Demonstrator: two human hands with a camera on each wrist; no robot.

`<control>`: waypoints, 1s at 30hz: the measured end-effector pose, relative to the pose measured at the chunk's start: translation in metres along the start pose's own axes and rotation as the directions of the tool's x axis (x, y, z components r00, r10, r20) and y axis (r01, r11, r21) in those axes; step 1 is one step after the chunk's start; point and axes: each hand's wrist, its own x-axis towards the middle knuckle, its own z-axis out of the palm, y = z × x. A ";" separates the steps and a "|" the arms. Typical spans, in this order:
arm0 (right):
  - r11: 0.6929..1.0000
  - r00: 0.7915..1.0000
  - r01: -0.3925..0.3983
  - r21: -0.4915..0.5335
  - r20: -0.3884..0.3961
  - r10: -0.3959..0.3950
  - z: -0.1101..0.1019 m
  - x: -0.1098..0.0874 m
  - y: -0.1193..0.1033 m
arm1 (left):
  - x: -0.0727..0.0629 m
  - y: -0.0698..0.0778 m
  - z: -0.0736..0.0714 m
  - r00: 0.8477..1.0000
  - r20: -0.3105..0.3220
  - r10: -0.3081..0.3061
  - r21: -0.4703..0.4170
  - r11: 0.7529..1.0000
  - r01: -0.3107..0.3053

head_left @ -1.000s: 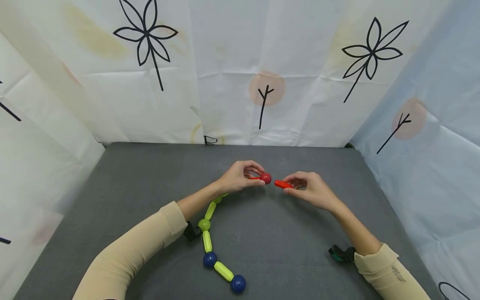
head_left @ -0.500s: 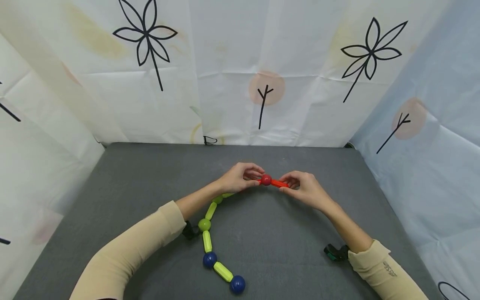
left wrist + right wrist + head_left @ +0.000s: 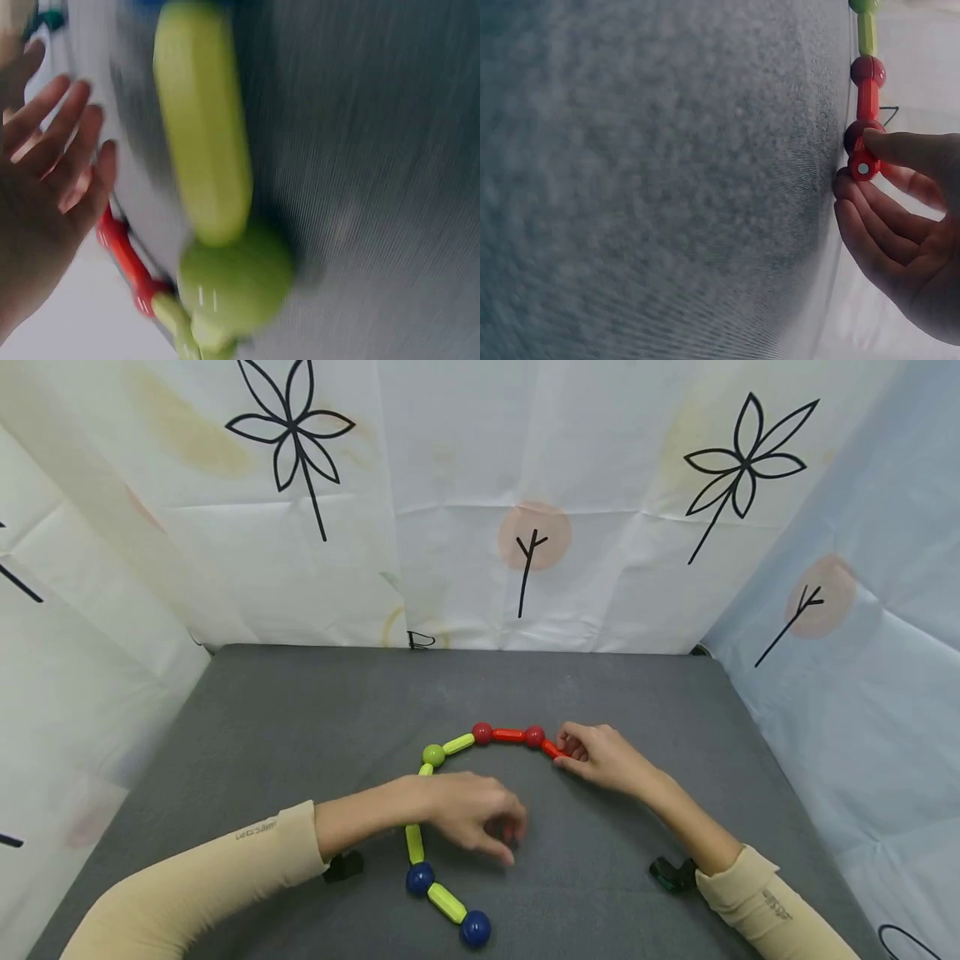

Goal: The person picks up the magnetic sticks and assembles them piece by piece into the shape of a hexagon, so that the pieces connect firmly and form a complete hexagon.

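Observation:
My right hand (image 3: pixel 609 758) pinches a short red magnetic rod (image 3: pixel 552 749) between thumb and fingers. That rod meets a red ball (image 3: pixel 534 737) at the right end of a curved chain. In the right wrist view the rod's free end (image 3: pixel 864 166) shows a silvery dot. From the red ball the chain runs through another red rod (image 3: pixel 508 735), a second red ball (image 3: pixel 482 732), yellow-green rods and a green ball (image 3: pixel 433 755). My left hand (image 3: pixel 476 814) hovers inside the curve, holding nothing, fingers relaxed; its forearm hides another green ball (image 3: pixel 236 277).
The chain's near end has a blue ball (image 3: pixel 420 878), a yellow-green rod (image 3: pixel 447 903) and another blue ball (image 3: pixel 476 929). All lie on a dark grey table (image 3: pixel 300 710). Printed white cloth (image 3: pixel 450 560) hangs along the back and sides.
The red rod in my right hand has joined the red ball. My left hand has let go of the chain and moved toward me. The chain's red end now sits slightly lower.

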 end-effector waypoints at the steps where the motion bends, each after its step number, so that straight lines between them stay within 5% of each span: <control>1: 1.000 1.000 0.021 -0.010 0.009 -0.021 0.001 -0.001 -0.001 | -0.004 0.006 0.006 0.998 0.062 -0.003 0.010 1.000 0.003; 4: 0.996 0.996 0.077 -0.036 0.045 -0.075 0.002 -0.003 -0.005 | -0.014 0.022 0.020 0.986 0.169 -0.012 0.051 0.999 0.004; 13: 0.979 0.965 0.194 -0.067 0.194 -0.178 0.008 -0.012 -0.020 | -0.040 0.034 0.038 0.983 0.183 0.002 0.197 0.980 -0.039; 17: 0.979 0.945 0.205 -0.006 0.264 -0.196 0.010 -0.011 -0.027 | -0.042 0.026 0.046 0.999 0.036 -0.034 0.154 0.988 0.028; 19: 0.977 0.933 0.214 0.027 0.291 -0.212 0.012 -0.009 -0.031 | -0.039 0.020 0.050 0.994 -0.073 -0.077 0.110 0.990 0.085; 24: 0.968 0.917 0.241 0.072 0.308 -0.251 0.019 -0.003 -0.039 | -0.027 0.007 0.054 0.935 -0.270 -0.230 -0.022 0.972 0.233; 30: 0.953 0.926 0.302 -0.017 0.243 -0.289 0.028 0.004 -0.048 | -0.017 -0.005 0.050 0.863 -0.375 -0.338 -0.149 0.941 0.303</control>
